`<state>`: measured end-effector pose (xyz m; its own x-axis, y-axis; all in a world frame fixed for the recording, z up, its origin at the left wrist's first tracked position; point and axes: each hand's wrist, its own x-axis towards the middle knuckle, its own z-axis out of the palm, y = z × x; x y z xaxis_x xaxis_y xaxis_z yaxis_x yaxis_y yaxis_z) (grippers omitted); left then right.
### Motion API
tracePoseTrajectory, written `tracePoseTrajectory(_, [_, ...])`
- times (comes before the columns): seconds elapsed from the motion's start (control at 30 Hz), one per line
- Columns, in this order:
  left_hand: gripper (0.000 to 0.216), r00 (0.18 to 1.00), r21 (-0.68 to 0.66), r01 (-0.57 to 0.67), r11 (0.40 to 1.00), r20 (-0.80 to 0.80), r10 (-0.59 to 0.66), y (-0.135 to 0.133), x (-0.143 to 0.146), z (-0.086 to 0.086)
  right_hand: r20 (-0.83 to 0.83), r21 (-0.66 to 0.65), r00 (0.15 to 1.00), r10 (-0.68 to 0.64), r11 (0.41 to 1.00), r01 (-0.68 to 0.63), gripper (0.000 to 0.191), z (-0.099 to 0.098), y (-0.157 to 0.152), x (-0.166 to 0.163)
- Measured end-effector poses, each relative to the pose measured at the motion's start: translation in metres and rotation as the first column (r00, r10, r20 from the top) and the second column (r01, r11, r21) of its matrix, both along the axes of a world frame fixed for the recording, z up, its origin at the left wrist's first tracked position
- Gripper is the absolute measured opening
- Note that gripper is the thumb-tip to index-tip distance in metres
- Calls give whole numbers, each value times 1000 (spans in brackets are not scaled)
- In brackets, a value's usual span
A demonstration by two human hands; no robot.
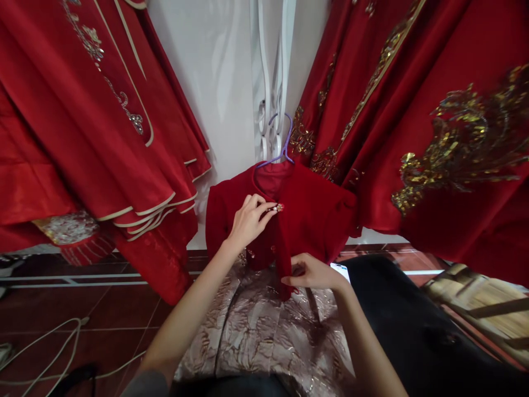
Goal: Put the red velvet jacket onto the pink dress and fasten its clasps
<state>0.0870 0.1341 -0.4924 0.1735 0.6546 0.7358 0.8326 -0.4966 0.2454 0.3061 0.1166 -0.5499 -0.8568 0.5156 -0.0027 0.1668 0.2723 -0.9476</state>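
A small red jacket [314,193] hangs on a purple hanger [286,150], its collar facing me. My left hand [249,218] is at the chest, thumb and forefinger pinched at a small jewelled button [280,207] near the neckline. Lower down, my right hand [312,271] is closed on the bottom of the jacket's front edge [284,264]. More small ornamental buttons show lower on the front. Beneath the jacket hangs a shiny, pale pink patterned skirt [256,325].
Red garments with light piping [103,110] hang at left, and red ones with gold sequins [450,143] at right. A white scrolled metal rack [264,71] stands behind. A black seat [388,309], a phone [340,271] and a pale cable [76,331] are lower down.
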Motion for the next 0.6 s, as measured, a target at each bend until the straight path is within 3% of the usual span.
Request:
tracePoseTrajectory(0.1, [23, 989, 7, 12, 1000, -148, -11, 7, -4, 11, 46, 8, 999, 13, 1000, -14, 26, 4, 1, 11])
tracePoseTrajectory(0.27, [14, 996, 65, 76, 995, -50, -73, 9, -11, 20, 243, 121, 959, -146, 985, 120, 37, -4, 2, 22])
tracePoseTrajectory(0.37, [15, 992, 28, 125, 992, -35, -124, 8, -13, 22, 232, 161, 960, -158, 979, 122, 36, -6, -4, 21])
tracePoseTrajectory(0.47, [15, 988, -23, 145, 989, -54, -146, 9, -16, 26, 171, 218, 970, -170, 967, 131, 35, 7, -13, 20])
tracePoseTrajectory(0.6, [14, 981, -30, 164, 986, -105, -166, 14, -18, 30, 58, 331, 956, -287, 909, 253, 30, 42, -17, 18])
